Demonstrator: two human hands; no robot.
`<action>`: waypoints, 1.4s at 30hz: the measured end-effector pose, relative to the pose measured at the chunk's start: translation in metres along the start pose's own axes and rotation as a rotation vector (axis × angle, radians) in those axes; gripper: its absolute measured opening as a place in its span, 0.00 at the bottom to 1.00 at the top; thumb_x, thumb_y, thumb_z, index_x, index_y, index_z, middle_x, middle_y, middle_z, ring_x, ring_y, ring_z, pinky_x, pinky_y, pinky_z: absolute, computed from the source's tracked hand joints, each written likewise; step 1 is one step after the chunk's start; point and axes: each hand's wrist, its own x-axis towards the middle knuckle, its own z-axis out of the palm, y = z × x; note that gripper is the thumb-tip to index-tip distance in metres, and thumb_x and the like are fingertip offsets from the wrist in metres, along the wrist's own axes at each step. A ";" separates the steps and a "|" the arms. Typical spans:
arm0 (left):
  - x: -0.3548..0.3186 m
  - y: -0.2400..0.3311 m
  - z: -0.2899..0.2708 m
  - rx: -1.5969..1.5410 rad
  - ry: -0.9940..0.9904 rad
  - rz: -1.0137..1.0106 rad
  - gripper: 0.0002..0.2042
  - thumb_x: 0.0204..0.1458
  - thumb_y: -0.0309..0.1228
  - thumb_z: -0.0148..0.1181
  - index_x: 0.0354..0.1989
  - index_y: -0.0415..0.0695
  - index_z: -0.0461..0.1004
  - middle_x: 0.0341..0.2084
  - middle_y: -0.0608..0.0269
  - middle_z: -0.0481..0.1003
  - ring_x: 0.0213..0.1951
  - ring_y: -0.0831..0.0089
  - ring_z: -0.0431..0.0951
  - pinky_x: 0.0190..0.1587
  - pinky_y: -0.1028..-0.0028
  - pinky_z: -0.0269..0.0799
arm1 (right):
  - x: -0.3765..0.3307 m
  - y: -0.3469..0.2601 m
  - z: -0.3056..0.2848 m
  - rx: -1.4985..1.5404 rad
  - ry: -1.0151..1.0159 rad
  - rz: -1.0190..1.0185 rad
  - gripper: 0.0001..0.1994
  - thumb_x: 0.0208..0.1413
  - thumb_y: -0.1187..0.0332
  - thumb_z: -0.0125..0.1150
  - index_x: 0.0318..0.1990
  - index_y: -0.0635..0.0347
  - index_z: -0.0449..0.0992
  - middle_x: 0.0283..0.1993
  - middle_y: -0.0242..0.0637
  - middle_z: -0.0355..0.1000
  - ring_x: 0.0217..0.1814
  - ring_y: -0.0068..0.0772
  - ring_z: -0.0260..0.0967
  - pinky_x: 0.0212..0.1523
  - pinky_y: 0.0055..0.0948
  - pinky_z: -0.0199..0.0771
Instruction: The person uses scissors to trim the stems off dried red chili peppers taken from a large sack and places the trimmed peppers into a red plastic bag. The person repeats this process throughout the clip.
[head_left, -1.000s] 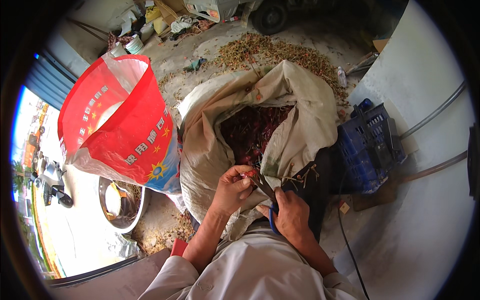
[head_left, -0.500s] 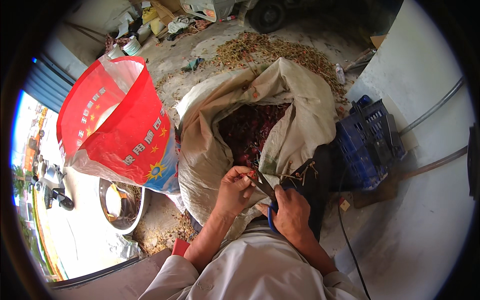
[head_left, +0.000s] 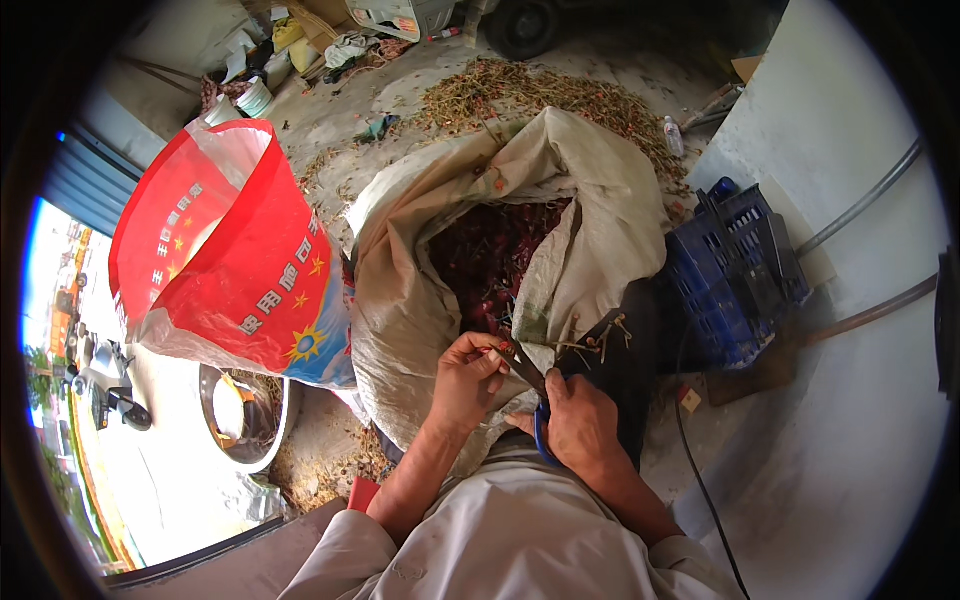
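Observation:
My left hand is closed in a pinch at the near rim of a beige woven sack. A small red piece with a thin stem shows at its fingertips; its exact kind is unclear. My right hand grips scissors with blue handles, their dark blades pointing up and left beside my left fingertips. Inside the sack lie many dark red, fruit-like pieces with thin stems. Some cut-looking stalks rest on dark cloth just right of the sack's rim.
A tall red printed bag stands left of the sack, with a round white tub below it. A blue plastic crate sits at right by the wall. Beyond the sack lies a heap of stalks and a clear bottle.
The view has shifted slightly. Less of the red piece shows at my left fingertips now. Both hands stay in nearly the same place, the right one still on the scissors.

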 end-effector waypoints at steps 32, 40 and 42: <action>0.030 -0.027 0.014 0.061 -0.040 -0.244 0.01 0.54 0.22 0.60 0.33 0.41 0.74 0.27 0.61 0.77 0.23 0.76 0.75 0.26 0.79 0.72 | -0.028 0.024 0.019 0.584 0.011 0.386 0.14 0.55 0.62 0.69 0.34 0.63 0.73 0.21 0.33 0.68 0.19 0.23 0.60 0.22 0.26 0.64; 0.115 -0.011 -0.065 1.314 0.196 0.189 0.07 0.49 0.28 0.60 0.36 0.43 0.77 0.24 0.53 0.79 0.27 0.60 0.80 0.32 0.64 0.76 | -0.035 0.048 0.045 1.129 -0.003 0.480 0.13 0.63 0.59 0.59 0.41 0.60 0.73 0.24 0.20 0.60 0.23 0.10 0.55 0.21 0.17 0.55; 0.130 -0.026 -0.087 1.643 0.160 0.432 0.11 0.46 0.27 0.58 0.39 0.42 0.77 0.27 0.47 0.79 0.31 0.51 0.81 0.36 0.59 0.77 | -0.031 0.042 0.041 1.197 0.000 0.494 0.13 0.62 0.59 0.61 0.37 0.61 0.74 0.24 0.19 0.62 0.27 0.11 0.56 0.28 0.17 0.58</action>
